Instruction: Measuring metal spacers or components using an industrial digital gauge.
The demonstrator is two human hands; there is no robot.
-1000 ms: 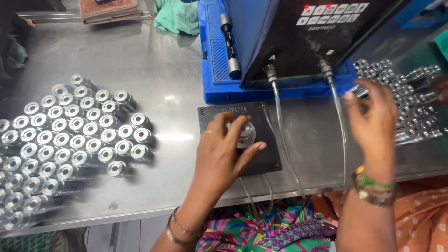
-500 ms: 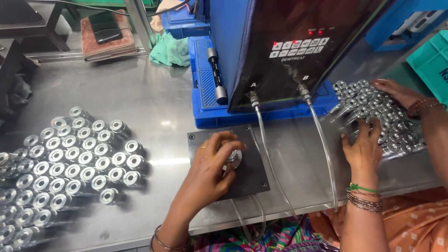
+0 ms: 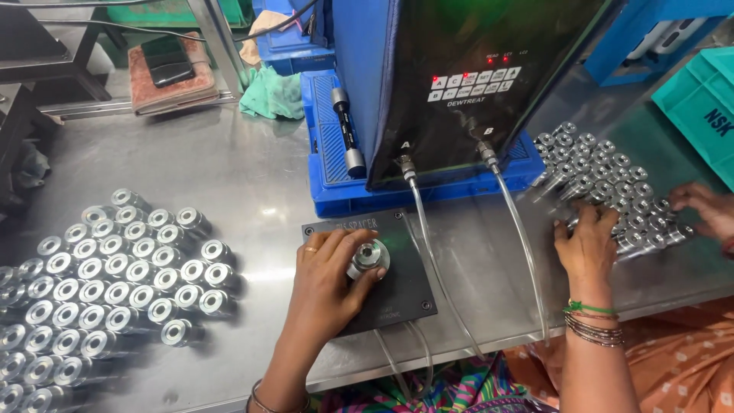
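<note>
Left hand (image 3: 325, 283): fingers closed around a small silver cylindrical part (image 3: 369, 257), holding it upright on the dark square plate (image 3: 397, 294).
Plate: lies flat on the steel counter (image 3: 252, 183), just in front of the blue crate (image 3: 336, 164).
Right hand (image 3: 587, 245): fingers spread open and pressed down at the near edge of the right-hand cluster of silver parts (image 3: 604, 180) — gripping nothing that can be made out.
Another person's hand (image 3: 707, 210): reaches into the same cluster from the right edge.
Black machine (image 3: 466, 76): stands on the blue crate; two clear hoses (image 3: 432, 260) run from its front down past the plate and over the counter edge.
Left of the counter: a large group of upright silver parts (image 3: 115, 283) in rows — well apart from the plate.
Far edge: a green cloth (image 3: 271, 93) beside the crate.
</note>
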